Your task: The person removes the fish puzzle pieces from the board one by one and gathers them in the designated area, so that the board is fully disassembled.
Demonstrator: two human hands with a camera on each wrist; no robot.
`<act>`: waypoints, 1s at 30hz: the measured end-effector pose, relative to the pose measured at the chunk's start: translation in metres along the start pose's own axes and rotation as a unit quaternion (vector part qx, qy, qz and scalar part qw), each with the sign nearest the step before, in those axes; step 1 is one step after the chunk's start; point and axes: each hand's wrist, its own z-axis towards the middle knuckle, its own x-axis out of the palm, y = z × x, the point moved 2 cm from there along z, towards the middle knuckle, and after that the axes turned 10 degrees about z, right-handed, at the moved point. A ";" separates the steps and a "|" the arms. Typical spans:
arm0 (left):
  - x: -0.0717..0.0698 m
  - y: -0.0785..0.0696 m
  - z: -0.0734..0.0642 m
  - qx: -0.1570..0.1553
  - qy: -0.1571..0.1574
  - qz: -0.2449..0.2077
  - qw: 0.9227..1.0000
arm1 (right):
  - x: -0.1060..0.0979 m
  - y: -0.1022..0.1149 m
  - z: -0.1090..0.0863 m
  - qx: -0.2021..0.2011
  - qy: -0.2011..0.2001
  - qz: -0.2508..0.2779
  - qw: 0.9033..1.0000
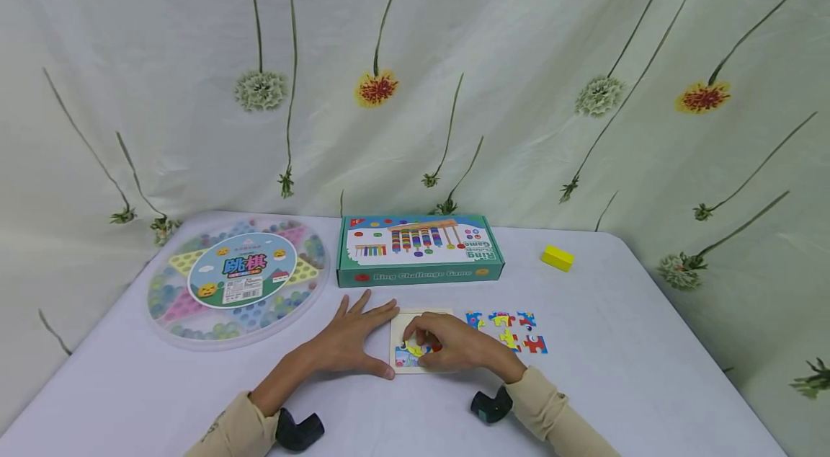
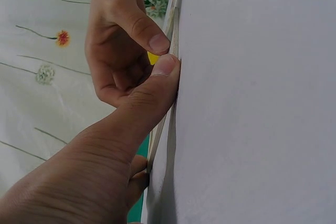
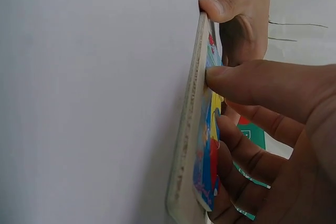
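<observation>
A small wooden puzzle tray (image 1: 405,370) lies flat on the table, its lower part filled with colourful jigsaw pieces. My left hand (image 1: 346,343) is spread at the tray's left side. Its thumb rests at the near left corner and its index finger reaches the far left corner. Over the tray, my right hand (image 1: 457,343) has its thumb and curled fingers on a jigsaw piece (image 3: 214,109) with yellow on it. The hand partly hides that piece's outline. To the right lie several loose jigsaw pieces (image 1: 534,344) on the cloth.
Behind the tray stands a green ring game box (image 1: 420,277). A round Chinese checkers set (image 1: 178,309) with marbles lies at the left. At the back right is a yellow block (image 1: 558,258). A white cloth covers the table (image 1: 648,378), and a flowered curtain (image 1: 519,118) hangs behind.
</observation>
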 end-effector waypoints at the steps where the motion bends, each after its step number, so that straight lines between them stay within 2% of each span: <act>1: 0.000 0.000 0.000 -0.001 0.001 -0.002 1.000 | 0.000 0.000 0.000 0.000 0.000 0.001 1.000; 17: 0.000 0.000 0.000 0.002 0.000 -0.003 1.000 | 0.000 -0.001 0.001 -0.009 0.004 0.000 1.000; 30: 0.001 0.001 -0.001 0.011 -0.007 -0.001 1.000 | 0.002 -0.001 0.001 -0.005 -0.010 0.015 1.000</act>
